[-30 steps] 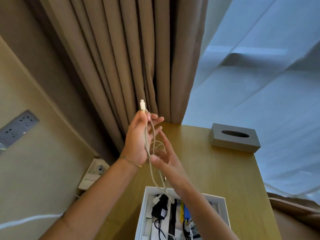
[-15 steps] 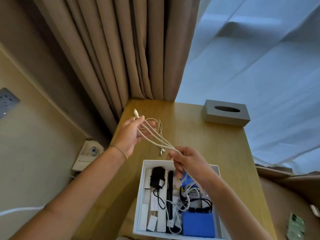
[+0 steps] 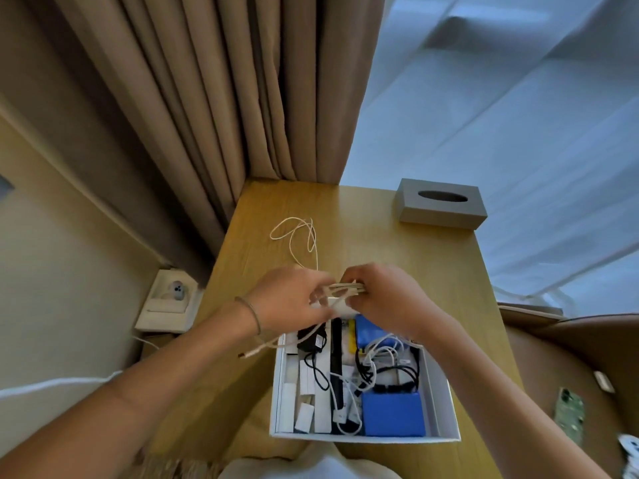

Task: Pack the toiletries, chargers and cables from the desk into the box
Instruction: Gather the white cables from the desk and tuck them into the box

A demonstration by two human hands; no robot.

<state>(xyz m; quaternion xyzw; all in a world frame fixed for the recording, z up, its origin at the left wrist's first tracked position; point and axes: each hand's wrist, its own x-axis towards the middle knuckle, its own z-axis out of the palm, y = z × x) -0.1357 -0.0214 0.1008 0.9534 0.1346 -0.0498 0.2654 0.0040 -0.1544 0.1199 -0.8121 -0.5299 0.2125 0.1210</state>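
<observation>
Both hands hold a folded white cable (image 3: 345, 289) just above the far edge of the white box (image 3: 446, 402). My left hand (image 3: 290, 299) grips one side of the bundle and my right hand (image 3: 380, 295) grips the other. A loose loop of the cable (image 3: 297, 233) lies on the wooden desk (image 3: 415, 257) beyond the hands. One plug end (image 3: 243, 356) hangs below my left wrist. The box holds a black charger (image 3: 311, 340), black and white cables, white adapters and blue cases (image 3: 392, 418).
A grey tissue box (image 3: 441, 203) stands at the desk's far right. Beige curtains (image 3: 214, 98) hang behind the desk. A wall socket panel (image 3: 171, 299) sits left of the desk. A phone (image 3: 568, 413) lies on brown seating at the right.
My hands dropped from raised in front of the curtain to just above the box and came together, gathering the stretched cable into a short bundle. The view tilted down.
</observation>
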